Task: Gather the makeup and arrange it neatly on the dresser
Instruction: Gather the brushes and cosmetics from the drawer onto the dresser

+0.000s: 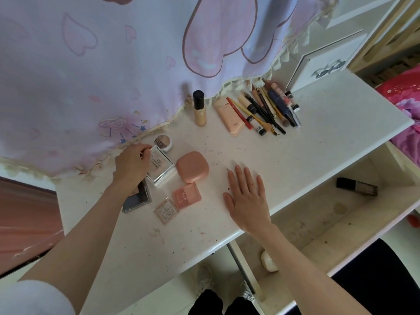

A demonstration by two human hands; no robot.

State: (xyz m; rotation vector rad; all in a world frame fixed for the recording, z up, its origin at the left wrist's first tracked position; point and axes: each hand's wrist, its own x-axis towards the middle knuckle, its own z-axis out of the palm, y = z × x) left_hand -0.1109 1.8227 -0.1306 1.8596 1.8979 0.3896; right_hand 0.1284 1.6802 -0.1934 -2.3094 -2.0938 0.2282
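The left hand (131, 169) reaches far-left, its grip pinching the corner of a clear compact (160, 165) among palettes on the desk (318, 142). The right hand (247, 198) lies flat, fingers spread, released, near the front edge. Pencils (261, 110) line the far side; bare surface lies right.

on the counter (318, 142), a bottle (199, 108) is stood upright at the back edge, against the hanging cloth (113, 64). to its right a row of pencils, brushes and tubes (261, 110) is laid side by side. nearer the front left, several compacts (192, 167) are grouped close together, with a small round pot (163, 142) set behind them. below the counter at the right, a drawer (318, 223) is pulled open; a bottle (356, 186) is laid in it.
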